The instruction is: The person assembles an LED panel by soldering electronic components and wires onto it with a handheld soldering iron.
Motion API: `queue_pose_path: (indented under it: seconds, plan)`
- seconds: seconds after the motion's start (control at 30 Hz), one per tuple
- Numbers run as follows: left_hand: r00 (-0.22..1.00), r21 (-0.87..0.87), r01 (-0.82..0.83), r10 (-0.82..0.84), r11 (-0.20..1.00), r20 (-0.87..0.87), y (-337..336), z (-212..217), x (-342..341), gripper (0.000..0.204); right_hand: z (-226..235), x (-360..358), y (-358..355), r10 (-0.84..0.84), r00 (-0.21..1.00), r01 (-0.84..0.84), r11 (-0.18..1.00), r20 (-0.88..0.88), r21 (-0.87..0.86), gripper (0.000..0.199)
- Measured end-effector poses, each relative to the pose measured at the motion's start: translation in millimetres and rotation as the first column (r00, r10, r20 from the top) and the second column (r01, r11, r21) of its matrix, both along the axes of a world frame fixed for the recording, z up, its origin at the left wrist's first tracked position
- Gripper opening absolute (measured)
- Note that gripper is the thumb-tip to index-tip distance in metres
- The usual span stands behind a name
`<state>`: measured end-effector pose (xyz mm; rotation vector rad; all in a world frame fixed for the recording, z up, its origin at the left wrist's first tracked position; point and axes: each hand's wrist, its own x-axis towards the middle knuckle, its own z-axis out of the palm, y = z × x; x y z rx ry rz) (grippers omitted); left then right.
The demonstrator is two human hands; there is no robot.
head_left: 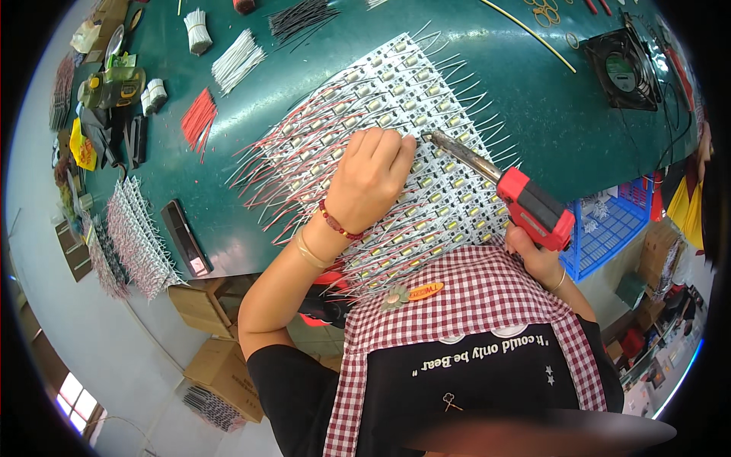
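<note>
A large white panel of small LED circuit boards (pixel 396 57) lies on the green table at its near edge. Red and white wires (pixel 304 122) stick out in rows along its left side, and more pale wires fringe the right side. My left hand (pixel 371 174) is closed in a pinch over the middle of the panel; what its fingertips hold is hidden. In my right hand (pixel 535 255) is a red and black soldering gun (pixel 537 207), gripped from below. Its metal tip touches or hovers just above the panel, right beside my left fingertips.
Bundles of cut wires lie at the back: red (pixel 199 123), white (pixel 237 61) and black (pixel 301 21). A black fan (pixel 620 72) stands far right, above a blue plastic basket (pixel 609 238). Wired panels (pixel 139 236) hang at the left table edge near a dark long box (pixel 185 238).
</note>
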<state>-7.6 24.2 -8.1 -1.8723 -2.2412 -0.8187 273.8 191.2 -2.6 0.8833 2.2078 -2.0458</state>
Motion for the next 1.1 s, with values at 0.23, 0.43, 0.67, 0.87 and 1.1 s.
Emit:
queue_pose_path:
  seconds: [0.23,0.43,0.67,0.87,1.1]
  plan:
    - [1.000,-0.054,0.009,-0.010,0.998,-0.010,2.4,4.1,-0.2,0.027,3.2,-14.6,2.3,0.073,0.997,-0.071,0.974,-0.002,0.215,0.028]
    - [1.000,-0.084,0.006,-0.009,0.996,-0.030,2.1,3.6,0.5,0.025,6.1,-13.2,0.8,0.084,0.990,-0.060,0.978,-0.113,0.201,0.016]
    - [0.995,-0.120,-0.011,-0.001,0.993,-0.101,1.8,5.1,0.7,0.026,-3.4,1.3,0.0,0.067,0.994,-0.055,0.988,-0.081,0.142,0.013]
    - [0.989,-0.048,-0.068,0.061,0.997,-0.133,0.5,13.3,7.6,0.026,-6.6,13.6,1.6,-0.014,0.998,0.015,1.000,-0.067,0.017,0.029]
    - [0.999,-0.043,-0.038,0.039,0.998,0.004,-0.7,4.6,18.7,0.027,-12.9,29.2,0.6,-0.033,0.999,0.032,0.999,-0.042,-0.033,0.028]
